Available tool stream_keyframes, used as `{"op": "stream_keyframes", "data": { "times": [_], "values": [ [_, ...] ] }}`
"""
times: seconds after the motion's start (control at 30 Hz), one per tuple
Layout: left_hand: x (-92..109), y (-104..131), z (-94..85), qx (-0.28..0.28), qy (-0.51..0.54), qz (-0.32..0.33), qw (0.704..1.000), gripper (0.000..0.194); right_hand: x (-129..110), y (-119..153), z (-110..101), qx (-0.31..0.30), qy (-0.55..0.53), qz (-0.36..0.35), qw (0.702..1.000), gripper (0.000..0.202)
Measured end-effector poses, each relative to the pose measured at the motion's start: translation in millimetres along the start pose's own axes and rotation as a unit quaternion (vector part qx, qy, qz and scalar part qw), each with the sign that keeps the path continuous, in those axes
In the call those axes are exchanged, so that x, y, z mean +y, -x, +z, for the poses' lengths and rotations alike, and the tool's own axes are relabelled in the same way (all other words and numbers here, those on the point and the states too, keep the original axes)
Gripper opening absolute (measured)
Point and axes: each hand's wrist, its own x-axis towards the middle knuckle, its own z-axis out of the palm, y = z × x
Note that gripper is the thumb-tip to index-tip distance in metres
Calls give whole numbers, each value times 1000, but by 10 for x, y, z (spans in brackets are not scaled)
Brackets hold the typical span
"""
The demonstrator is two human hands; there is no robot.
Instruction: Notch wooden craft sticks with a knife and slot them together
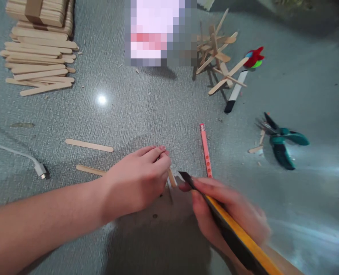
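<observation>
My left hand (140, 177) is closed on a wooden stick (172, 178), whose end pokes out below the fingertips. In my right hand (229, 214) is a yellow and black utility knife (235, 229), its dark blade pointing up and left, a little right of the stick's end and apart from it. A pink pencil (206, 151) lies just above my right hand. One loose craft stick (89, 145) rests left of my left hand; another (90, 170) is partly hidden behind that hand.
Piled craft sticks (40, 65) lie at the upper left, above a white cable (17, 151). At the upper right are a crossed-stick structure (218, 53) and a marker (236, 91). Green-handled pliers (284, 143) lie at the right. A blurred-out object (152, 30) is at the top.
</observation>
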Motion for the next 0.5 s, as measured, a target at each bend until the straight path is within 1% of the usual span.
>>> {"op": "stream_keyframes", "data": {
  "times": [0.1, 0.23, 0.5],
  "values": [
    [-3, 1, 1, 10, 11, -1, 1000, 30, 10, -32, 38, -17, -5, 19, 1000, 20],
    [-11, -6, 6, 22, 17, 1, 1000, 32, 26, -76, 71, -23, -17, 26, 999, 17],
    [-14, -4, 11, 22, 24, -1, 999, 26, 23, -89, 71, -45, -15, 26, 999, 19]
  ]
}}
